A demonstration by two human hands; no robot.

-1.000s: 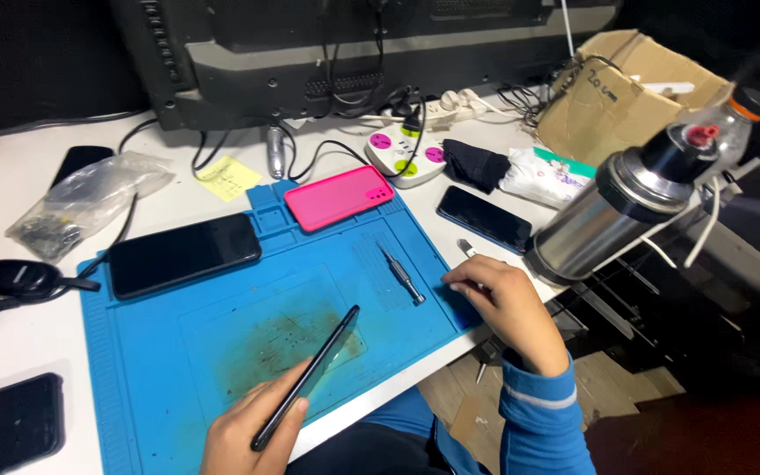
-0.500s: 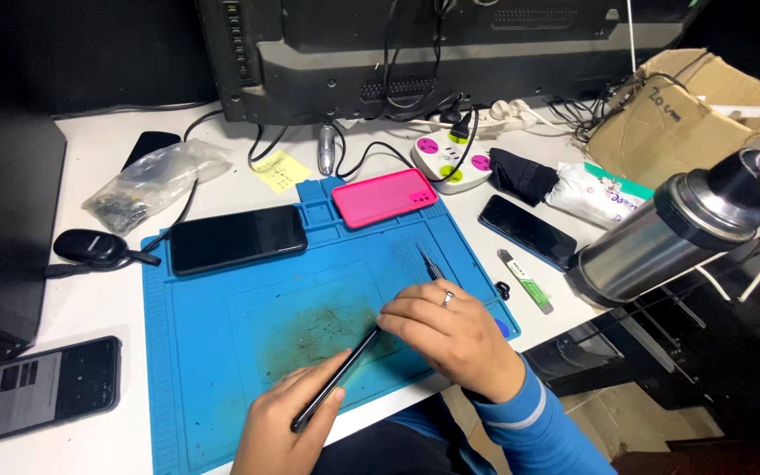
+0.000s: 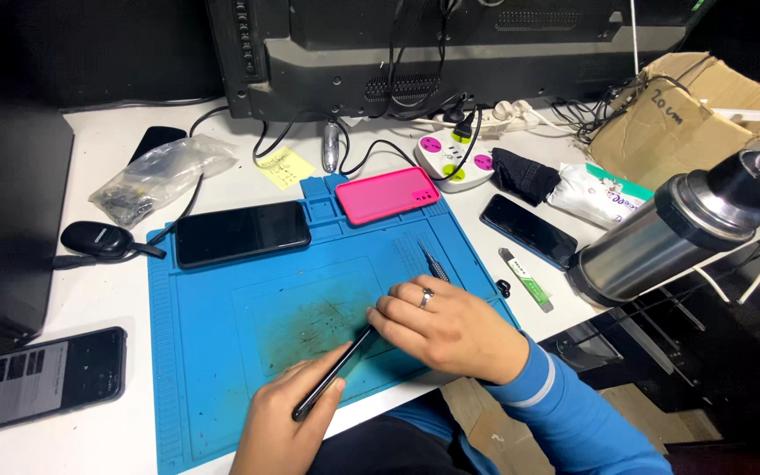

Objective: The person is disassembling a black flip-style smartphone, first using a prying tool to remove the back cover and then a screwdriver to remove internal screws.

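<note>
My left hand (image 3: 283,422) grips a thin black phone (image 3: 336,373) by its lower end, holding it on edge over the blue work mat (image 3: 213,352). My right hand (image 3: 450,327), with a ring on one finger and a blue sleeve behind it, rests on the mat and touches the phone's upper end with its fingertips. Metal tweezers (image 3: 434,261) lie on the mat just beyond my right hand. A second black phone (image 3: 241,233) lies flat at the mat's far left, and a pink phone case (image 3: 387,194) sits at its far edge.
A steel flask (image 3: 670,233) lies at the right. Another dark phone (image 3: 529,230) and a small green-and-white tube (image 3: 526,274) lie beside the mat. A power strip (image 3: 450,158), cardboard box (image 3: 688,123), plastic bag (image 3: 160,176), black mouse (image 3: 98,239) and a lit phone (image 3: 37,383) surround the mat.
My right hand came in from the mat's right edge to the middle and now touches the phone's upper end. The left hand has kept its hold on the phone.
</note>
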